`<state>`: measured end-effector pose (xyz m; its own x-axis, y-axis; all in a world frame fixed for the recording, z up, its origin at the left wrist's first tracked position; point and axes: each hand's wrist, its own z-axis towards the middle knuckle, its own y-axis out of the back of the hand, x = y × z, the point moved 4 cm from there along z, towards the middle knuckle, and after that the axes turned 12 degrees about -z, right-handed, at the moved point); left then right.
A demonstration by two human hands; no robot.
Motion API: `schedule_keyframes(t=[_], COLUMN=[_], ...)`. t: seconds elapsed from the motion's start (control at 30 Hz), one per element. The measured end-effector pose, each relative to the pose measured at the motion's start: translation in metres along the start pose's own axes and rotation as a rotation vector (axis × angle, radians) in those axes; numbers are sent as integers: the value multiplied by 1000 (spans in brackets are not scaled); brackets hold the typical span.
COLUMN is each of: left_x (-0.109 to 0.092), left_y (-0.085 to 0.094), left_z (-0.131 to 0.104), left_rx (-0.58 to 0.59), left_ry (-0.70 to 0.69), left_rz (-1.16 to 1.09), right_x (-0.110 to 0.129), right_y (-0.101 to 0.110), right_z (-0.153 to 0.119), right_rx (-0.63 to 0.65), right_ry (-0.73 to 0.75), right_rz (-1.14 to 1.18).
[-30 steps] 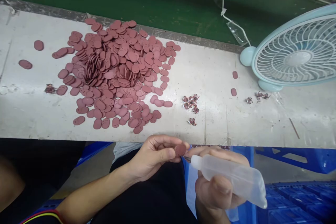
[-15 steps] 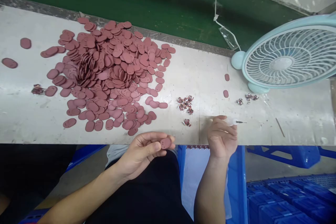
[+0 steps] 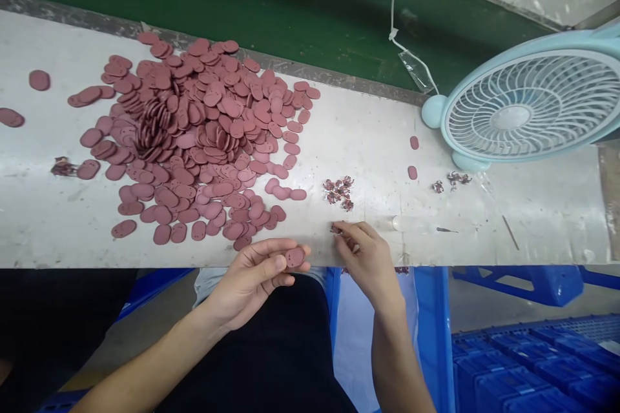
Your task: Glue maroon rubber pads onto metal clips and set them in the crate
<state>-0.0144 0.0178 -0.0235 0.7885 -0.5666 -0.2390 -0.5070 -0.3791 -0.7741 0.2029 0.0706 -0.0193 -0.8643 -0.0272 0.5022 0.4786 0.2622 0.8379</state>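
My left hand (image 3: 256, 281) pinches a dull-red oval disc (image 3: 294, 257) with small holes between thumb and fingers, just off the bench's near edge. To its right, my right hand (image 3: 371, 261) has its thumb and fingertips closed on a small dark-red, spiky piece (image 3: 335, 228) on the bench. Just beyond those fingertips lies a cluster of similar spiky pieces (image 3: 338, 191). A translucent bottle with a thin dark needle tip (image 3: 415, 224) lies on its side, right of my right hand. The big heap of red oval discs (image 3: 213, 116) covers the bench's left part.
A light-blue fan (image 3: 513, 117) stands at the right, its white cord running backward. Two loose discs (image 3: 413, 172) and a few spiky pieces (image 3: 455, 179) lie near it. A thin brown stick (image 3: 510, 233) rests farther right. Blue crates (image 3: 513, 368) are below the bench.
My right hand has let go of the needle-tipped bottle, moved left and closed on the small spiky piece. My left hand keeps the disc, shifted slightly left in view.
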Motion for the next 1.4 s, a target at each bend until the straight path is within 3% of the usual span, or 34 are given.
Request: schedule_keyframes(t=[0.07, 0.23, 0.43, 0.57, 0.67, 0.77, 0.87, 1.07, 1.23, 1.4], left_x=[0, 0, 2, 4, 5, 6, 5, 2, 2, 2], left_y=[2, 7, 0, -3, -4, -3, -3, -10, -11, -7], left_z=[-1, -1, -1, -1, -1, -2, -4, -8, -8, -7], left_rx=[-5, -21, -13, 24, 60, 88, 100, 72, 56, 15], left_ry=[-3, -3, -56, -137, -189, -225, -255, -290, -284, -273], left_rz=[-4, -5, 37, 127, 186, 218, 238, 263, 228, 336], right_x=[0, 2, 11, 20, 39, 57, 64, 66, 71, 69], right_y=[4, 7, -2, 6, 11, 14, 14, 6, 3, 5], right_z=[-3, -4, 1, -17, -33, -41, -40, -40, -42, -41], right_rx=[4, -132, -23, 39, 118, 161, 117, 25, 25, 96], right_ry=[10, -114, -136, -230, -158, -82, -56, -147, -148, -143], right_rz=[10, -117, -13, 414, 829, 1022, 1036, 936, 892, 885])
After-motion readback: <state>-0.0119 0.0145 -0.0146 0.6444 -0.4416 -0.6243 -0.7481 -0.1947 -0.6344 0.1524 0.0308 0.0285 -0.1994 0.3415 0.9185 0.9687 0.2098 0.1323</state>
